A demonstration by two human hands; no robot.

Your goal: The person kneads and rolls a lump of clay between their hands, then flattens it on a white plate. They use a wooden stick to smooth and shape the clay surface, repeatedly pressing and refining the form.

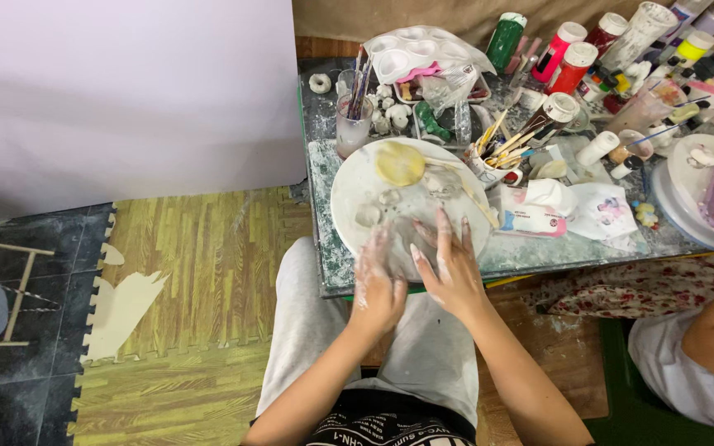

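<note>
The left hand lies loosely curled and the right hand lies flat with fingers spread, both clay-smeared, empty and pressed on the near part of the round white board. On it sit a flattened yellowish clay disc and small pale pieces, seemingly half-finished. Rightward stand a brush cup and paint bottles.
</note>
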